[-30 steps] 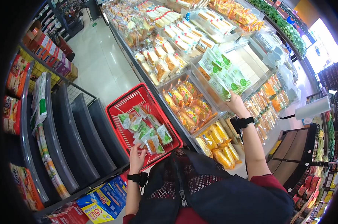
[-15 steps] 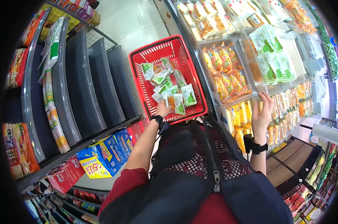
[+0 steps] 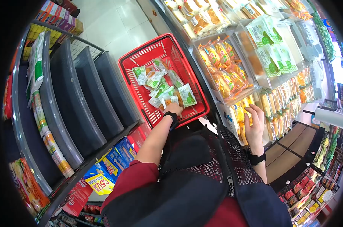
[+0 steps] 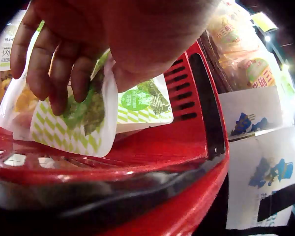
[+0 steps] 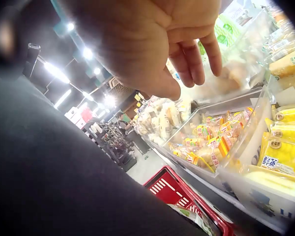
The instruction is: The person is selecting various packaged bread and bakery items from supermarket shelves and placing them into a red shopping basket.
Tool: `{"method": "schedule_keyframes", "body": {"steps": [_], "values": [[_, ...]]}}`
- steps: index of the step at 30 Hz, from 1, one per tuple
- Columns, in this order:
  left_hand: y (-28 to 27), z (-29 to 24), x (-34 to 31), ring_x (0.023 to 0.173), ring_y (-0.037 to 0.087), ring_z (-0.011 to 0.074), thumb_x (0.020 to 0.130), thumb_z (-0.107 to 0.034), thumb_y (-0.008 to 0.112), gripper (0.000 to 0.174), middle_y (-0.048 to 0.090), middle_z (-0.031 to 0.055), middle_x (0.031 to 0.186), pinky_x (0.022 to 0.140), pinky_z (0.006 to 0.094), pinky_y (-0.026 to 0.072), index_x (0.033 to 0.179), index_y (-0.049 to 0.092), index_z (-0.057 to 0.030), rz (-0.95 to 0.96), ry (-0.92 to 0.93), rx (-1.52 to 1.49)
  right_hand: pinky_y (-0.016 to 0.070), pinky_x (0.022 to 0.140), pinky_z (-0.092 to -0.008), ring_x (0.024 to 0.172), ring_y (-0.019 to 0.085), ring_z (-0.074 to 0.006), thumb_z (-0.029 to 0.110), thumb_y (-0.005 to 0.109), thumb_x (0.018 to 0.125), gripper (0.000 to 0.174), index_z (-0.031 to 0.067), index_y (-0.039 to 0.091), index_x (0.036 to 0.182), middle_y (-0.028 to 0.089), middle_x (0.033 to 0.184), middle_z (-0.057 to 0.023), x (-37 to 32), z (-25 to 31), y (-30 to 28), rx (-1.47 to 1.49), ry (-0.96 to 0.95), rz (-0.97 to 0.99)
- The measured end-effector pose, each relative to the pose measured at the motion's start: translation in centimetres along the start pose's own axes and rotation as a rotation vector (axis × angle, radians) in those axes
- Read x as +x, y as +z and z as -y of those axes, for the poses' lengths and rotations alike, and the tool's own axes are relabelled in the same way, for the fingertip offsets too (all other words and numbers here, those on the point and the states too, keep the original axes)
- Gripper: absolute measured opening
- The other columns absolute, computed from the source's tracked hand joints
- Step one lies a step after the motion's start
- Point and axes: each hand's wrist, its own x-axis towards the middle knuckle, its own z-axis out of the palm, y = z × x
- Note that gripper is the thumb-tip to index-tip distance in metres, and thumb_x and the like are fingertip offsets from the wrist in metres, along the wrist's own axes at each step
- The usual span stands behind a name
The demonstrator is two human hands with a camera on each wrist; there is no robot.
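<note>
In the head view, my left hand (image 3: 173, 108) is inside the red shopping basket (image 3: 123, 62), among several white-and-green bread packets (image 3: 186, 94). Its bent fingers hold one bread packet (image 4: 73, 132) with a green check pattern, seen in the left wrist view near the basket wall; the palm hides the packet's top. My right hand (image 3: 254, 126) hovers with loosely bent fingers and nothing between them, beside the bin of yellow-wrapped cakes (image 3: 241, 117). The right wrist view shows the same hand (image 5: 172, 44) above the bins, thumb apart from the fingers.
Clear bins of orange-wrapped buns (image 3: 224, 72) and green-printed packets (image 3: 271, 47) stand right of the basket. Dark tiered shelves (image 3: 90, 87) line the left, with blue-and-yellow boxes (image 3: 107, 170) below. Tiled floor (image 3: 129, 19) stretches beyond the basket.
My left hand has moved from the basket's near edge onto the packets inside. My right hand has let go of the green-printed packet in the bin and drawn back toward me.
</note>
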Motion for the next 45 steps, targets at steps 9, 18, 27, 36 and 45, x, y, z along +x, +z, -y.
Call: {"method": "schedule_keyframes", "body": {"steps": [9, 18, 27, 36, 45], "values": [[-8.7, 0.0, -11.5, 0.084, 0.066, 0.0199, 0.084, -0.014, 0.057, 0.025, 0.068, 0.0119, 0.090, 0.072, 0.0317, 0.0514, 0.099, 0.063, 0.0048, -0.115, 0.333, -1.044, 0.0431, 0.093, -0.0408, 0.111, 0.051, -0.0345, 0.009, 0.072, 0.073, 0.046, 0.0039, 0.055, 0.116, 0.054, 0.121, -0.0168, 2.7, 2.8, 2.0, 0.206, -0.187, 0.255], [-16.1, -12.8, -24.1, 0.081, 0.061, 0.0103, 0.091, -0.012, 0.058, 0.023, 0.066, 0.0039, 0.094, 0.068, 0.0256, 0.0493, 0.108, 0.059, 0.0030, -0.252, 0.815, -1.151, 0.0466, 0.091, -0.0401, 0.116, 0.049, -0.0362, 0.010, 0.063, 0.078, 0.057, 0.0072, 0.043, 0.132, 0.046, 0.132, -0.0167, 8.8, 7.0, 1.4, 0.339, -0.437, 0.116], [-17.1, -12.8, -23.1, 0.093, 0.060, 0.0136, 0.090, -0.008, 0.057, 0.017, 0.061, 0.0076, 0.105, 0.080, 0.0261, 0.0470, 0.105, 0.061, -0.0010, -0.491, 0.939, -0.889, 0.0554, 0.066, -0.0268, 0.091, 0.064, -0.0170, -0.009, 0.060, 0.074, 0.047, 0.0050, 0.059, 0.118, 0.064, 0.109, -0.0126, 13.3, -4.3, -8.2, 0.379, -0.378, -0.140], [-10.7, -3.7, -20.1, 0.076, 0.059, 0.0084, 0.092, -0.012, 0.057, 0.015, 0.065, 0.0035, 0.087, 0.071, 0.0229, 0.0475, 0.102, 0.062, -0.0014, -0.635, 0.414, -0.947, 0.0521, 0.054, -0.0340, 0.062, 0.065, -0.0207, 0.027, 0.049, 0.095, 0.030, 0.0041, 0.062, 0.109, 0.065, 0.077, -0.0142, 31.1, -24.4, -20.8, 0.193, 0.243, -0.357], [-6.0, -1.5, -20.8, 0.076, 0.058, 0.0081, 0.092, -0.014, 0.057, 0.017, 0.063, 0.0023, 0.088, 0.068, 0.0221, 0.0474, 0.104, 0.061, -0.0023, -0.603, 0.114, -1.033, 0.0441, 0.090, -0.0436, 0.104, 0.057, -0.0414, 0.019, 0.047, 0.089, 0.030, 0.0070, 0.063, 0.112, 0.062, 0.105, -0.0266, 42.2, -37.4, -9.1, 0.029, 0.245, -0.219]]}}
